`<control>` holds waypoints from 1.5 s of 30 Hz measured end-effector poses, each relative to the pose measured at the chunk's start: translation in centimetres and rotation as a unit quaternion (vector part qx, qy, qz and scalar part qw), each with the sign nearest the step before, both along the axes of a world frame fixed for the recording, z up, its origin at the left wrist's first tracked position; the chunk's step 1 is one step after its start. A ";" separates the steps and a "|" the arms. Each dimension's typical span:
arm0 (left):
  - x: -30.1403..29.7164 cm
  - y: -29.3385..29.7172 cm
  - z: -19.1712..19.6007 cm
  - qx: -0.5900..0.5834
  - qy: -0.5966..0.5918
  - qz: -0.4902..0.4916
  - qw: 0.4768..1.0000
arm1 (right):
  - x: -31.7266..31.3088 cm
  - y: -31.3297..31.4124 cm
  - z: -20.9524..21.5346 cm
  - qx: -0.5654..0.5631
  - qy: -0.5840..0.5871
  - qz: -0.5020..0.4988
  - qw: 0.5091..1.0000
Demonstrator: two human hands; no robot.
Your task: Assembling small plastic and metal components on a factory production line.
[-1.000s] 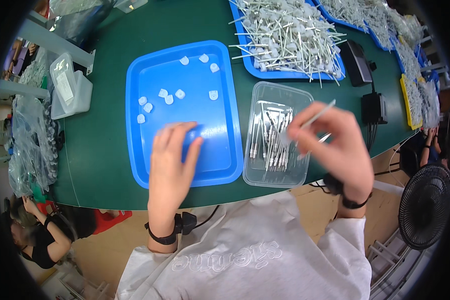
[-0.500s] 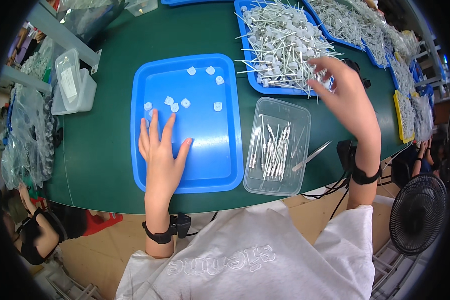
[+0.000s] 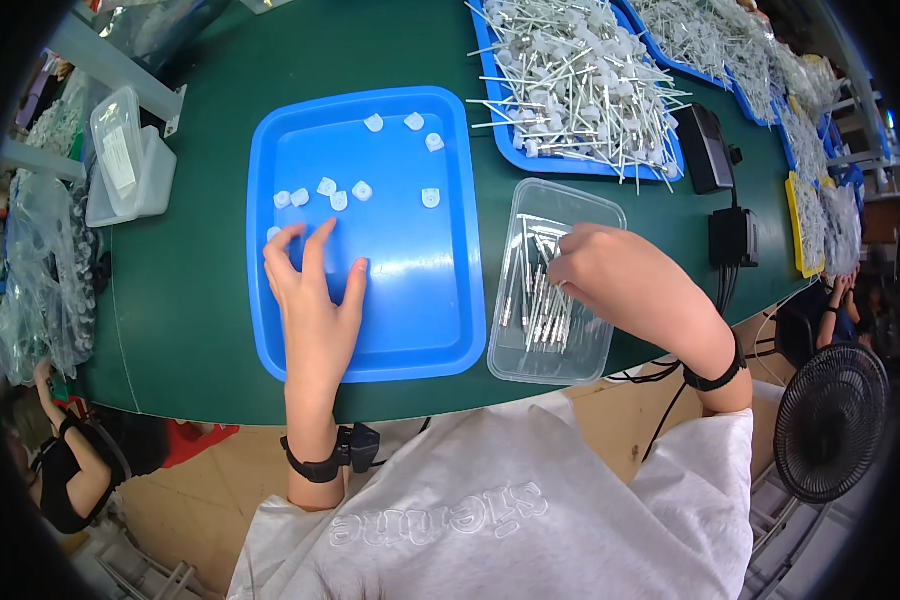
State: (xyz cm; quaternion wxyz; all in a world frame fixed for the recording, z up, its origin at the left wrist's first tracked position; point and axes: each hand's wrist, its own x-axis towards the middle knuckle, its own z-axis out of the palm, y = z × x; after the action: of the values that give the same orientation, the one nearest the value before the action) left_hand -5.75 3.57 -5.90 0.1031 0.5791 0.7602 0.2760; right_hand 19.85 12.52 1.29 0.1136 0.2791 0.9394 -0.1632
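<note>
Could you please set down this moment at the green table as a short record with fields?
Left hand: flat, fingers spread, inside the blue tray.
Right hand: fingers down in the clear tub among thin metal pins; grip unclear.
Small white caps: scattered in the tray's far half.
Far tray: heaped with white-headed pins.
Table: green.

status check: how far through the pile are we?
Done: a small batch of pins lies in the clear tub. In hand: right hand over that tub, left hand on the blue tray near loose white caps. Left: the heaped pin tray looks nearly full.
</note>
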 end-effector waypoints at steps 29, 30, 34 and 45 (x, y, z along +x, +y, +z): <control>0.0 -0.2 -0.9 -0.003 0.095 -0.026 0.995 | 0.0 -1.7 -1.1 0.061 0.038 0.042 0.997; 0.0 -0.3 -0.9 -0.005 0.097 -0.024 0.995 | 0.1 -1.6 -0.8 0.062 0.042 0.044 0.996; 0.1 -0.2 -0.8 0.013 0.112 -0.033 0.993 | 0.3 -1.5 0.1 0.053 0.079 0.017 0.995; 0.2 0.0 -0.4 -0.024 0.111 -0.018 0.993 | 1.1 -3.0 0.3 -0.340 0.366 -0.315 0.807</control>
State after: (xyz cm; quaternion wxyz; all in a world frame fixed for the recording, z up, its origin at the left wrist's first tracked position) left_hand -5.55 3.54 -6.29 0.0374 0.6174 0.7625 0.1898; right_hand 20.97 9.50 1.58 -0.2085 0.4225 0.6562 -0.5894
